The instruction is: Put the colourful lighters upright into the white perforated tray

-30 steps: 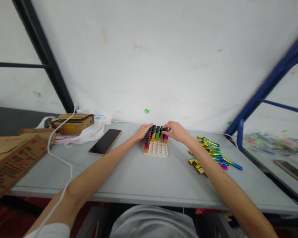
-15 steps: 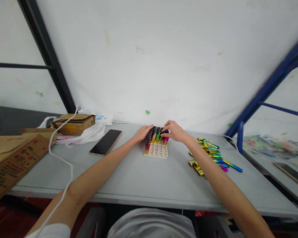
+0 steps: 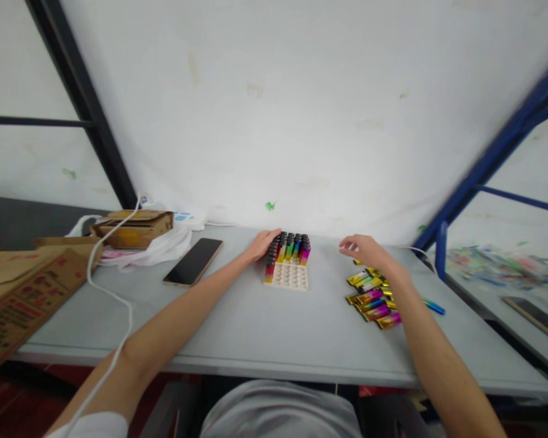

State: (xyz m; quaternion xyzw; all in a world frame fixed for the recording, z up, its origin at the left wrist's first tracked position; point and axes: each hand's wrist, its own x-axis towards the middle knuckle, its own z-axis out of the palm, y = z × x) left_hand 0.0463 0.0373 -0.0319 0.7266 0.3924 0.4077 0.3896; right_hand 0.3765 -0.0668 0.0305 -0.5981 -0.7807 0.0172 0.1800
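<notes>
A white tray with round holes (image 3: 290,277) stands on the grey table. Several shiny coloured lighters with black tops (image 3: 296,246) stand upright in its back rows and down its left side. My left hand (image 3: 261,244) rests against the left back of this group, its fingertips on the black tops; whether it grips one is too small to tell. My right hand (image 3: 357,244) is in the air right of the tray, fingers apart and nothing between them. Below and beside it lies a loose pile of metallic lighters (image 3: 369,298), partly hidden by my right forearm.
Left of the tray lies a black phone (image 3: 194,261). Farther left are a white plastic bag (image 3: 164,249), a small cardboard box (image 3: 141,230) and a large carton (image 3: 36,292). A white cable (image 3: 128,304) hangs across the left side. A blue metal frame (image 3: 472,176) stands at right.
My right hand has left the back right of the tray and moved right, over the pile. More of the pile's front now shows. My left hand has stayed in place.
</notes>
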